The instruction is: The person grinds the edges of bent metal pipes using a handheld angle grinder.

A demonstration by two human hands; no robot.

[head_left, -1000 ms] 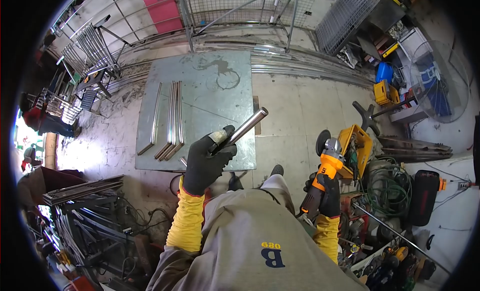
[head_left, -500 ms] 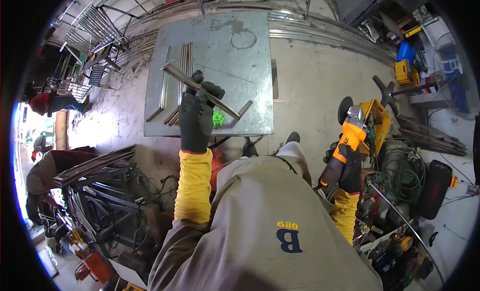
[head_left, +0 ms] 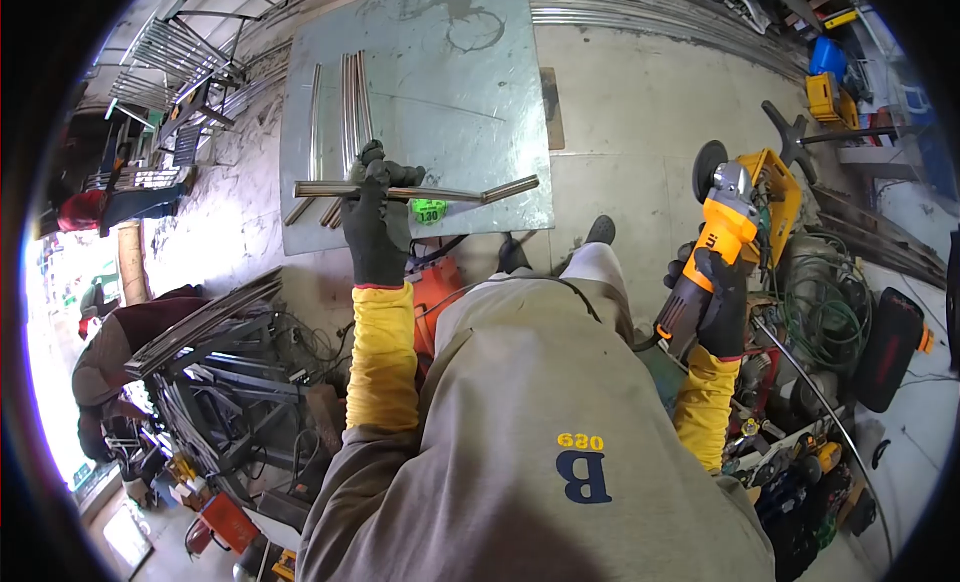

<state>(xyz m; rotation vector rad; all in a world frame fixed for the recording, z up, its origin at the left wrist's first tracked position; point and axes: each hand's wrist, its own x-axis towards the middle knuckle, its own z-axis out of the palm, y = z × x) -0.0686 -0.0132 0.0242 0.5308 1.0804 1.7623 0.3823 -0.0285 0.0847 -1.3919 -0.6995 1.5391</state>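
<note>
My left hand [head_left: 374, 217], in a dark glove with a yellow sleeve, is closed around a bent metal tube [head_left: 440, 194] above the front part of the metal table [head_left: 440, 92]. The tube lies nearly level across the view, its short angled end to the right. Beyond that hand, several thin metal tubes [head_left: 355, 107] lie side by side on the tabletop. A round green sticker [head_left: 428, 212] shows just below the held tube. Over on the right, my right hand [head_left: 715, 287], also gloved, grips an orange angle grinder [head_left: 727, 230] with its disc up and away from the tube.
A yellow crate [head_left: 785, 207] and coiled green hoses [head_left: 825, 292] are beside the grinder. Dark metal frames [head_left: 215, 392] are piled at lower left. Two people, one bending [head_left: 115, 352] and one in red [head_left: 85, 210], are at the left. Metal chairs [head_left: 185, 62] stand at upper left.
The held tube has turned from a slant to nearly level, and my left hand sits lower and slightly left. The grinder has shifted right and up in view. The table appears higher in the frame.
</note>
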